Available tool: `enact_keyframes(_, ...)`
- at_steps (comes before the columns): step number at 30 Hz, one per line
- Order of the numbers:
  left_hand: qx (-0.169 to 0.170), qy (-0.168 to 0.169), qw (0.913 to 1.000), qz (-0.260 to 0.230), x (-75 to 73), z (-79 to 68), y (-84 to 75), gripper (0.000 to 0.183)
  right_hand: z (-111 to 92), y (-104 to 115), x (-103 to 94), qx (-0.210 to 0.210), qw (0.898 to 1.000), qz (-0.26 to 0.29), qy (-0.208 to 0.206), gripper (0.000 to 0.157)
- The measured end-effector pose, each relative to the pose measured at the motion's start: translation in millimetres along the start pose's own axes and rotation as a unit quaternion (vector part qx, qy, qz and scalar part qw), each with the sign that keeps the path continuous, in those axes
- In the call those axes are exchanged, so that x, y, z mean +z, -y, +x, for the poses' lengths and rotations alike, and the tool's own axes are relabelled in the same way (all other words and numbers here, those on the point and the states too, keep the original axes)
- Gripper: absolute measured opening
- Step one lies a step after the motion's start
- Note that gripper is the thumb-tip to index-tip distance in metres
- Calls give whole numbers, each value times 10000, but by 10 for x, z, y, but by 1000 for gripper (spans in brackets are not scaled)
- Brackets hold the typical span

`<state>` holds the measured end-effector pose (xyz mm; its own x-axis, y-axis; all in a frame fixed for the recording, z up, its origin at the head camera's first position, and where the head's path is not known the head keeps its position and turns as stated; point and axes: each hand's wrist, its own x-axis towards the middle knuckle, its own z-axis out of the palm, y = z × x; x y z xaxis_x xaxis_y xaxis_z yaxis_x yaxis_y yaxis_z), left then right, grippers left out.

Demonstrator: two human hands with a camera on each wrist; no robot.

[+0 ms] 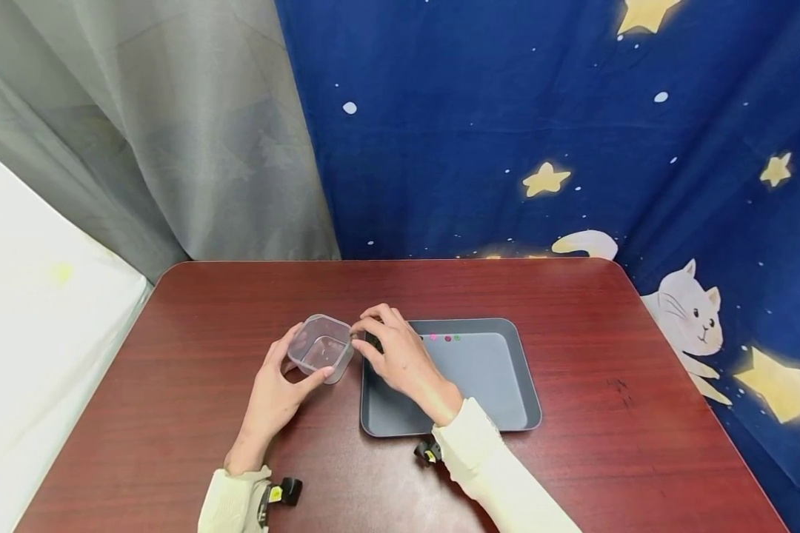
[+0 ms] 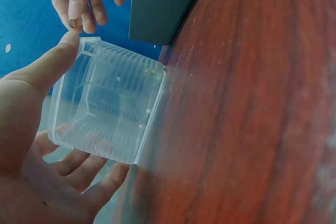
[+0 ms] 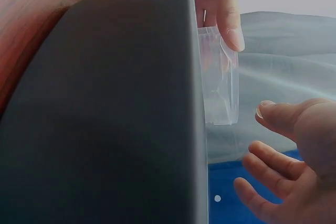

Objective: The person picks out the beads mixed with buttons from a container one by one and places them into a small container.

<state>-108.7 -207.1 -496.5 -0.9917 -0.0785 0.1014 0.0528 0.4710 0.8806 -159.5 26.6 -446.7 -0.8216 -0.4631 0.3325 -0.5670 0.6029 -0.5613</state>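
Observation:
My left hand (image 1: 276, 396) holds a clear plastic container (image 1: 320, 348), thumb at the near rim and fingers round the far side. In the left wrist view the container (image 2: 113, 103) is tilted, with a few tiny specks near its base; I cannot tell what they are. Just right of the rim, my right hand (image 1: 396, 355) reaches over the left side of a dark grey tray (image 1: 487, 385). Its fingertips pinch a small brown round piece (image 2: 75, 23), too small to identify. Inside the tray, near its far edge, lie tiny pink (image 1: 433, 337), red (image 1: 448, 338) and green pieces (image 1: 457, 337).
Tray and container are on a reddish-brown wooden table (image 1: 607, 444). Behind it hang a grey curtain (image 1: 227, 133) and a blue curtain with stars (image 1: 453, 148). A white cloth (image 1: 33, 355) hangs at the left.

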Motion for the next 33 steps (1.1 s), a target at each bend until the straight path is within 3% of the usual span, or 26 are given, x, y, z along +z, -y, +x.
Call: enact_keyframes(33,4,7,10000,-64,8,-4,-18,92,83,56,-1,22,9997,-181,182,17)
